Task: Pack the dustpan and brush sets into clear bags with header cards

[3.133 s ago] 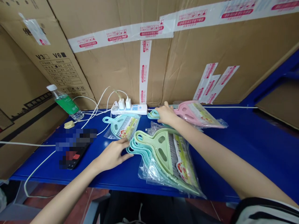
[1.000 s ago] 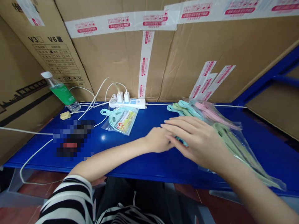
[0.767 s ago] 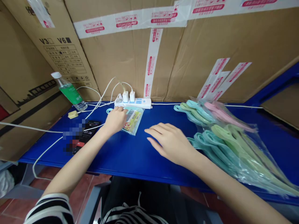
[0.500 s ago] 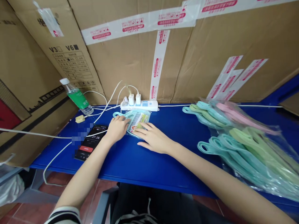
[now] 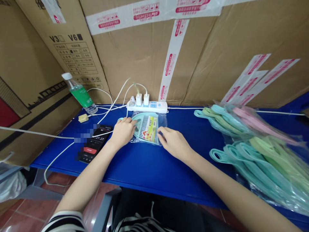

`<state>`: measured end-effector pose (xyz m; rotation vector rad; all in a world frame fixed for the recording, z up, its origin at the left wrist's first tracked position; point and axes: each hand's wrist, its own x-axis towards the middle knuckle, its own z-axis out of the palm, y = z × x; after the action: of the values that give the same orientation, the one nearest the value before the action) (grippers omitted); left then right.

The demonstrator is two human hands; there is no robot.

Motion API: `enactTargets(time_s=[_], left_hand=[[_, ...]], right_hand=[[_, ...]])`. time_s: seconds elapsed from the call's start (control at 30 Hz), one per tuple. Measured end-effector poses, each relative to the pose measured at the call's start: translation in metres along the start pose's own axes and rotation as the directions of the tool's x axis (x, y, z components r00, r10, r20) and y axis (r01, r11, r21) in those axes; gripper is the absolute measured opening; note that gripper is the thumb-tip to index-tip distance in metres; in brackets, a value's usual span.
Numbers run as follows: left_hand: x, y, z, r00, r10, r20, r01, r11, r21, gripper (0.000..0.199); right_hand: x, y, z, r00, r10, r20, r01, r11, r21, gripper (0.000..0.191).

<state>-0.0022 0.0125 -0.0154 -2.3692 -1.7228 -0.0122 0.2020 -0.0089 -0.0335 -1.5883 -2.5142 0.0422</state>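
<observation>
A pale blue plastic dustpan with a comb edge and a printed label lies flat in a clear bag (image 5: 146,128) near the back of the blue table. My left hand (image 5: 123,131) rests on its left side, fingers over the handle end. My right hand (image 5: 172,143) pinches the bag's right edge. To the right lie bagged stacks of teal, green and pink dustpans (image 5: 253,161), out of reach of neither hand's fingers but apart from both.
A white power strip (image 5: 147,107) with chargers stands behind the bag, and white cables run across the blue table (image 5: 149,174). A phone (image 5: 93,145), partly blurred, and a green-labelled bottle (image 5: 80,96) lie left. Cardboard boxes form the back wall.
My right hand has slid from on top of the dustpan to the bag's right edge. The bagged dustpan now lies straighter, and the view has shifted slightly.
</observation>
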Motion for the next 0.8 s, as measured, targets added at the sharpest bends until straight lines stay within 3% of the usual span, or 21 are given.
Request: enactTargets(time_s=[0.13, 0.23, 0.53, 0.8], left_hand=[[0.002, -0.005, 0.003, 0.995, -0.094, -0.018, 0.094, 0.996, 0.004, 0.046], [0.005, -0.009, 0.006, 0.995, -0.097, -0.002, 0.097, 0.995, -0.015, 0.055], [0.006, -0.019, 0.017, 0.994, 0.080, 0.075, -0.071, 0.991, -0.117, 0.066], [0.000, -0.020, 0.018, 0.990, 0.116, 0.078, -0.100, 0.978, -0.182, 0.072]], right_hand=[[0.001, 0.009, 0.000, 0.990, 0.134, 0.052, -0.134, 0.991, -0.007, 0.020], [0.002, 0.015, 0.000, 0.984, 0.162, 0.070, -0.164, 0.986, 0.031, 0.019], [0.010, 0.029, 0.011, 0.992, 0.129, 0.011, -0.125, 0.936, 0.328, 0.023], [0.019, 0.044, 0.025, 0.997, 0.062, -0.053, -0.016, 0.787, 0.616, 0.025]])
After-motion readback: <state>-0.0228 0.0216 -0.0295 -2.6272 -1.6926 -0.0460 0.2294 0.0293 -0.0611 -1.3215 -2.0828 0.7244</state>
